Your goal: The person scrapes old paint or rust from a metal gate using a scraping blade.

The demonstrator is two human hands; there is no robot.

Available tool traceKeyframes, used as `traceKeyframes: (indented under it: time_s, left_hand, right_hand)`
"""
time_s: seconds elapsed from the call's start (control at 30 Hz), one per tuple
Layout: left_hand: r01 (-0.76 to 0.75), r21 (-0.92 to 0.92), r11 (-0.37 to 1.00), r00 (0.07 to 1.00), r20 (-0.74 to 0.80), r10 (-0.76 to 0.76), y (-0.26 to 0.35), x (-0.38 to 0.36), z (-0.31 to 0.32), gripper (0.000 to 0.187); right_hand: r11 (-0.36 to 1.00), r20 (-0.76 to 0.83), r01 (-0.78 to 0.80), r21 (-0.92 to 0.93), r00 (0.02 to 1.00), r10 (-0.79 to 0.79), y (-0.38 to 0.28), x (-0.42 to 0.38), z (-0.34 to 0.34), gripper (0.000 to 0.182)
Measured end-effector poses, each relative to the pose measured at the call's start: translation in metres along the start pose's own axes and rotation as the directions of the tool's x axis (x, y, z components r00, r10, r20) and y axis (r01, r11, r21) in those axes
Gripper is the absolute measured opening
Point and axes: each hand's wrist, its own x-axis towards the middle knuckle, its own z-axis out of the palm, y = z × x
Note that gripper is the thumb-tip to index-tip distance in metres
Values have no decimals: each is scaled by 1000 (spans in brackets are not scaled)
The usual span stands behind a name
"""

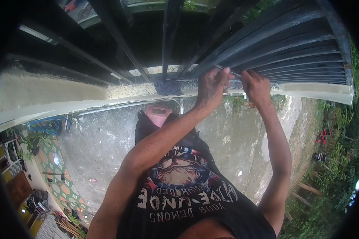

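Both of my hands are raised to the lower end of a dark metal grille (283, 44), just above a pale ledge (52, 89). My left hand (213, 85) has its fingers bent, with thumb and forefinger at one end of a thin, light strip (234, 73). The other end of this strip meets my right hand (256, 84), whose fingers are curled closed at the bars. What the strip is cannot be made out. A dark crumpled cloth (168, 88) lies on the ledge to the left of my left hand.
Below the ledge, a pink plastic thing (158, 115) is at my waist. Grey concrete ground (99, 139) spreads beneath me. A blue hose (46, 125) and green patterned tiles (58, 167) are at the left; plants (335, 175) grow at the right.
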Motion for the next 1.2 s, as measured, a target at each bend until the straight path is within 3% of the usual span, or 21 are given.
traceKeyframes:
  time_s: [0.13, 0.23, 0.4, 0.47, 0.53, 0.73, 0.87, 0.9, 0.93, 1.07, 1.2]
  left_hand:
    - [144, -63, 988, 989, -30, -146, -7, 5, 0, 42]
    - [93, -39, 995, 995, -26, -94, -3, 4, 2, 42]
    - [166, 3, 986, 986, 23, -166, -8, 4, 2, 43]
    - [116, -20, 993, 991, -63, -117, -12, 3, 3, 44]
    - [62, -30, 998, 996, -60, -63, 1, 1, 5, 45]
    - [137, 75, 988, 989, -70, -132, -17, 8, 5, 46]
    - [54, 58, 997, 996, -76, -49, -7, 3, 10, 44]
    - [80, 69, 994, 994, -80, -74, -10, 4, 11, 44]
    - [107, 79, 991, 991, -86, -100, -13, 6, 11, 43]
    - [12, 66, 998, 997, -74, -7, 8, 3, 22, 42]
    - [48, 69, 996, 997, -70, -43, -1, 2, 17, 44]
  right_hand:
    - [998, 78, 13, -63, 997, -8, 3, 2, 8, 11]
    - [1000, -27, 3, -8, 1000, -3, 4, 1, 12, 9]
    - [998, 53, 29, -64, 998, -25, 10, -4, 12, 11]
    - [999, 77, 12, -50, 997, -8, 10, -4, 12, 14]
    - [1000, -31, 6, -12, 1000, -6, 9, -1, 6, 17]
    - [999, -3, -24, -40, 1000, 24, 11, -8, 10, 14]
    - [999, 12, -40, -21, 999, 41, 11, -12, 12, 17]
    - [1000, -124, 4, -15, 992, -5, 11, -12, 16, 17]
    - [1000, -130, 4, -20, 991, -7, 15, -13, 19, 17]
    - [999, -65, -48, -22, 997, 46, 19, -14, 12, 19]
    - [999, 0, -9, -49, 1000, 10, 17, -13, 14, 18]
